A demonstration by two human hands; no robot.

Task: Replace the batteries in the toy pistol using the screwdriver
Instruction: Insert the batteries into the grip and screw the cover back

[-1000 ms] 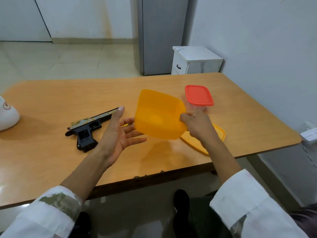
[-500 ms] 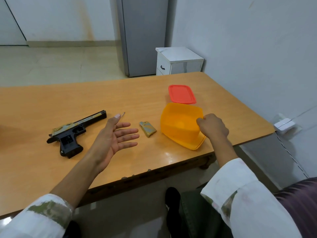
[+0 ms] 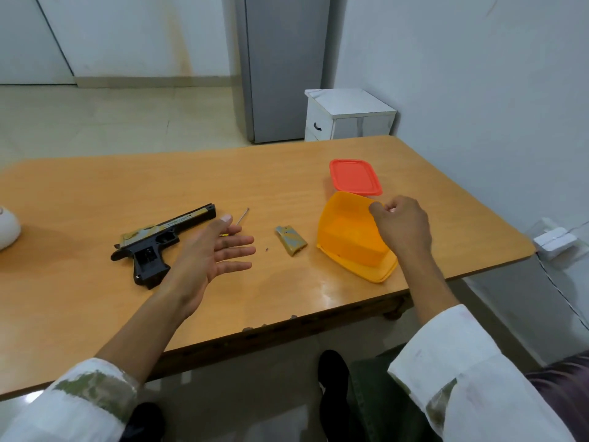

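Note:
The black and gold toy pistol (image 3: 159, 240) lies on its side on the wooden table (image 3: 95, 193). My left hand (image 3: 213, 253) hovers just right of it, palm up, fingers spread, holding nothing. The screwdriver (image 3: 243, 215) lies behind my fingers; only its thin metal shaft shows clearly. A small camouflage battery cover (image 3: 290, 240) rests loose on the table with a tiny screw (image 3: 266, 249) to its left. My right hand (image 3: 401, 228) has its fingers curled on the far rim of an orange container (image 3: 347, 237).
The orange container sits tilted on its orange lid (image 3: 377, 275) near the table's front right edge. A red-lidded box (image 3: 355, 177) stands behind it. A white object (image 3: 8, 228) is at the far left, a white cabinet (image 3: 347, 116) beyond the table.
My right hand has lowered the orange container from mid-air onto its lid on the table. The battery cover is now in plain view. My left hand stays open.

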